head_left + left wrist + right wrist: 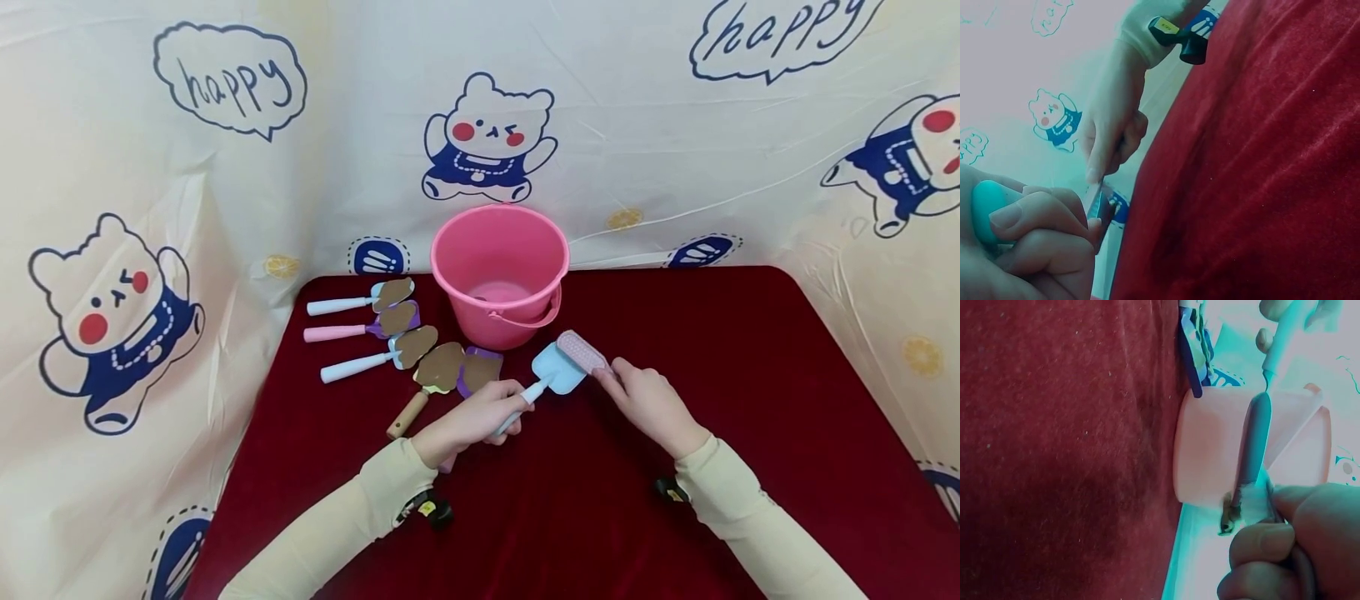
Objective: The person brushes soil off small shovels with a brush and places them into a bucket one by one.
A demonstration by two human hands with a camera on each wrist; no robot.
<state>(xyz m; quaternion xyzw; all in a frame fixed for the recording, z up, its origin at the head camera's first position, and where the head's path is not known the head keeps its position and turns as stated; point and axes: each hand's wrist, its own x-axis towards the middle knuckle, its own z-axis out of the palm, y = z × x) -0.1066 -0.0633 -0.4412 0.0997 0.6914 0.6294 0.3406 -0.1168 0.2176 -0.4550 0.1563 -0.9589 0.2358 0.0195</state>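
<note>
My left hand (483, 412) grips the light blue handle of a small shovel (551, 364), its squarish blue head held up over the red cloth. Between the fingers and thumb of my right hand (658, 407) is the end of a pink brush-like tool (583, 352), laid over the right part of that head. In the left wrist view, curled fingers (1047, 244) wrap the handle (992, 209). The right wrist view shows the shovel head (1255, 444) edge-on, with something brown (1227, 515) at its far side; whether it is stuck there I cannot tell.
A pink bucket (483, 321) stands at the back middle, handle lowered on its right. Left of it lie several shovels with brown-covered heads (416, 343), one partly behind my left hand. Red cloth (712, 333) covers the table, with a printed curtain (637, 150) behind.
</note>
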